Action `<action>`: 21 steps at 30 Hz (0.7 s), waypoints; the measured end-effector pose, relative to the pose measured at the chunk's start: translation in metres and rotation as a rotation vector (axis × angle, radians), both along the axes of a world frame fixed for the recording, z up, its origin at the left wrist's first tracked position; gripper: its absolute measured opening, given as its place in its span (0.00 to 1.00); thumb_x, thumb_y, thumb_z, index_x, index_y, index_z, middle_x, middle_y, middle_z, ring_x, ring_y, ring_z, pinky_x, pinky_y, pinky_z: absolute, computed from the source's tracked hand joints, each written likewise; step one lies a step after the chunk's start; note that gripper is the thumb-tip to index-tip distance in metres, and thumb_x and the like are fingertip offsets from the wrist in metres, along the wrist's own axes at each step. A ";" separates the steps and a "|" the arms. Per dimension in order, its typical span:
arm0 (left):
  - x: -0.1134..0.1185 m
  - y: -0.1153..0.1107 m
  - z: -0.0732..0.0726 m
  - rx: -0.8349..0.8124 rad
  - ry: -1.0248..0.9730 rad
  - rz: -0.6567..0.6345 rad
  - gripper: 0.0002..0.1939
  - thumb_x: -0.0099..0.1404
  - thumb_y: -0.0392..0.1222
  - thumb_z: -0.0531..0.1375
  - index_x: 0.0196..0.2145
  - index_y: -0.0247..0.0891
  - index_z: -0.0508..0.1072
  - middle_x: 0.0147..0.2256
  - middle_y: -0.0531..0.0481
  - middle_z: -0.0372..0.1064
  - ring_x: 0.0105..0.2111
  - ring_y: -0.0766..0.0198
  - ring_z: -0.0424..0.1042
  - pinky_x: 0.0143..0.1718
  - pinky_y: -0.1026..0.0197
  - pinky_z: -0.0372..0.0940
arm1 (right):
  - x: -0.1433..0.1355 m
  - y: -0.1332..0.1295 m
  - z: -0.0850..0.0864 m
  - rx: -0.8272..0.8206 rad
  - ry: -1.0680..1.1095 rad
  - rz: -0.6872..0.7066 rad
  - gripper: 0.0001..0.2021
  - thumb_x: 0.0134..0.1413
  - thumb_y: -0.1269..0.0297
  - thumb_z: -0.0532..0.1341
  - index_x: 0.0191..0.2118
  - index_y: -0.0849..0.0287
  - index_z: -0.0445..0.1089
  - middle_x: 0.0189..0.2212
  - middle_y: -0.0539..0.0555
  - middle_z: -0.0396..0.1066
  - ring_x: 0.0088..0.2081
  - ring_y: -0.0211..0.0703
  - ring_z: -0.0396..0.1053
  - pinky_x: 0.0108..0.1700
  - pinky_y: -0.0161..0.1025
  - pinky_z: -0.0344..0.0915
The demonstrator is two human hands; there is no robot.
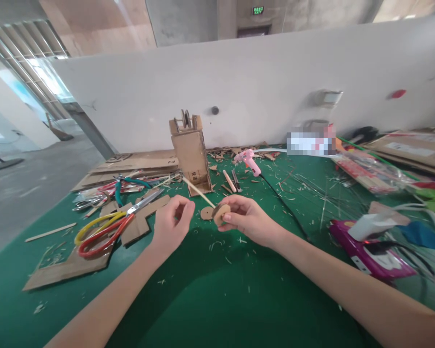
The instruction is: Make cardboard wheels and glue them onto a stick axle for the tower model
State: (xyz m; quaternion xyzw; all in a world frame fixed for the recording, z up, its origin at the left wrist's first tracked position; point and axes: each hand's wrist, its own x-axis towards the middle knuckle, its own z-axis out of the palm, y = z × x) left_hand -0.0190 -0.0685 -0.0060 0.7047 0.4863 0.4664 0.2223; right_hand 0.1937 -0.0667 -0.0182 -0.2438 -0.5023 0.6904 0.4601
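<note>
My right hand (244,220) pinches a small round cardboard wheel (222,212) between thumb and fingers. From the wheel a thin wooden stick (199,191) points up and to the left. My left hand (174,222) hovers to the left of the wheel, its fingers curled toward the thumb, and nothing shows in it. Behind the wheel another cardboard disc (206,213) with a small centre hole lies on the green table. Beyond the hands stands an upright cardboard tower (189,154), with a pulley-like wheel (185,119) mounted at its top.
Red-and-yellow-handled scissors (121,224) lie on cardboard scraps (67,268) at left, near teal-handled pliers (118,191). A pink glue gun (249,161) trails a black cable. A purple power strip (371,251) sits at right. Cutters (230,181) lie beside the tower; a white partition (246,87) stands behind.
</note>
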 end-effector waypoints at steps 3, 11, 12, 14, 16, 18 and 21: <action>0.000 -0.008 0.000 0.183 0.150 -0.163 0.23 0.61 0.50 0.61 0.51 0.39 0.63 0.32 0.50 0.71 0.25 0.66 0.69 0.27 0.64 0.65 | 0.001 0.000 -0.001 0.023 0.002 0.002 0.12 0.45 0.64 0.71 0.36 0.58 0.70 0.33 0.49 0.74 0.35 0.37 0.74 0.40 0.40 0.75; 0.012 -0.011 -0.006 0.330 0.322 -0.263 0.12 0.68 0.39 0.55 0.50 0.42 0.67 0.40 0.48 0.73 0.36 0.65 0.74 0.35 0.64 0.69 | 0.002 0.001 0.000 0.208 -0.175 -0.002 0.14 0.47 0.65 0.69 0.41 0.57 0.70 0.36 0.51 0.71 0.37 0.38 0.70 0.35 0.37 0.72; 0.011 -0.009 -0.005 0.328 0.297 -0.218 0.11 0.68 0.38 0.55 0.48 0.41 0.67 0.40 0.48 0.74 0.36 0.65 0.75 0.35 0.64 0.70 | 0.003 0.002 -0.001 0.226 -0.191 -0.020 0.16 0.48 0.65 0.69 0.44 0.56 0.70 0.38 0.52 0.70 0.38 0.39 0.70 0.35 0.36 0.72; 0.008 -0.007 -0.003 0.316 0.253 -0.126 0.10 0.68 0.38 0.55 0.47 0.40 0.67 0.40 0.48 0.74 0.36 0.64 0.75 0.35 0.64 0.70 | 0.005 0.005 -0.004 0.240 -0.223 -0.060 0.19 0.49 0.64 0.68 0.48 0.54 0.68 0.41 0.53 0.68 0.37 0.38 0.69 0.34 0.37 0.72; 0.006 -0.006 -0.002 0.320 0.235 -0.089 0.11 0.67 0.37 0.55 0.48 0.40 0.66 0.41 0.47 0.75 0.37 0.64 0.76 0.35 0.65 0.70 | 0.007 0.007 -0.006 0.251 -0.264 -0.097 0.19 0.51 0.63 0.67 0.50 0.53 0.67 0.42 0.53 0.67 0.36 0.38 0.69 0.35 0.38 0.73; 0.006 -0.007 -0.003 0.332 0.245 -0.125 0.12 0.66 0.36 0.56 0.48 0.40 0.66 0.41 0.48 0.75 0.38 0.64 0.76 0.36 0.65 0.70 | 0.009 0.007 -0.006 0.276 -0.282 -0.098 0.20 0.51 0.62 0.67 0.50 0.53 0.67 0.42 0.53 0.67 0.37 0.39 0.70 0.37 0.39 0.73; 0.009 -0.011 -0.004 0.291 0.273 -0.263 0.12 0.65 0.34 0.56 0.47 0.40 0.66 0.40 0.49 0.75 0.38 0.65 0.76 0.39 0.65 0.70 | 0.010 0.005 -0.003 0.271 -0.203 -0.072 0.19 0.52 0.59 0.66 0.50 0.52 0.67 0.43 0.53 0.68 0.41 0.41 0.70 0.38 0.40 0.72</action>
